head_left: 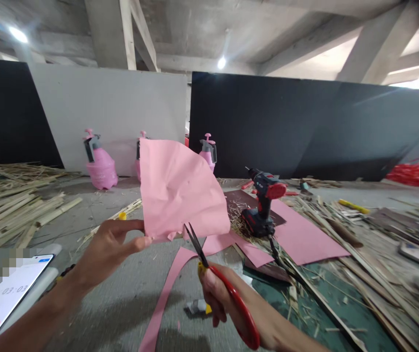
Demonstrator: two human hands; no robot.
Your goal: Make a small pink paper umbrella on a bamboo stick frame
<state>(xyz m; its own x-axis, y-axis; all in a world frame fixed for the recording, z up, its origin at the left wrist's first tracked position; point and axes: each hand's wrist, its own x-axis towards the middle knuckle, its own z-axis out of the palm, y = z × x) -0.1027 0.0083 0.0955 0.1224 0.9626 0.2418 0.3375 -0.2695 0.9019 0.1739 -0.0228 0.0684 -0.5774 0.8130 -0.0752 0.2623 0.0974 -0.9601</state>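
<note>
Bamboo strips point(11, 210) lie left of the paper sheet point(180, 190); a cordless drill point(262, 203) right; pump sprayers point(101, 164) behind, before a partition point(107, 112).

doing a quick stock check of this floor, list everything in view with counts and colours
paper sheet: 1, pink, held up in left hand
scissors: 1 pair, red handles, in right hand
spray bottles: 3, pink and grey, on floor by far wall
drill: 1, red and black, upright on floor, right of centre
paper offcuts: several, pink, on floor
bamboo strips: many, pale tan, heaped left and right
phone: 1, white screen, lower left
wall panels: 3, black and grey, at back
left hand: 1, holding paper
right hand: 1, gripping scissors
</note>
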